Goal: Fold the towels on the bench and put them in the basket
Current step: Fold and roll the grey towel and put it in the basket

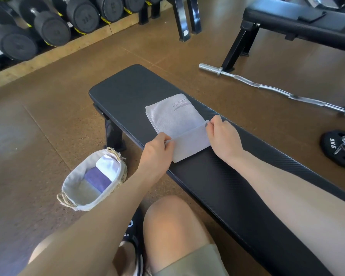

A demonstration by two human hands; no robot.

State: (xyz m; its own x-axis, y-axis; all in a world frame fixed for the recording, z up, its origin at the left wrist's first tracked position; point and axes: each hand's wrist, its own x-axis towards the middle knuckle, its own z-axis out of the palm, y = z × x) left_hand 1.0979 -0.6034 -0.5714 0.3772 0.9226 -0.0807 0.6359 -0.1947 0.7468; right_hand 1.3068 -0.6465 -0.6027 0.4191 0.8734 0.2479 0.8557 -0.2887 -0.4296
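Note:
A pale grey towel (177, 118) with printed lettering lies on the black bench (131, 90). Its near part is lifted and folded over toward the far end. My left hand (157, 150) pinches the left corner of that raised edge, and my right hand (223, 136) pinches the right corner. On the floor to the left of the bench stands a woven basket (68, 188) with a cloth lining. Inside it lie a white, a purple and a greyish folded towel.
Dumbbells (48, 26) fill a rack along the far left. A curl bar (277, 90) and a 5 kg plate (339, 148) lie on the brown floor to the right. A second bench (299, 22) stands at the back right. My knee (167, 222) is below the bench edge.

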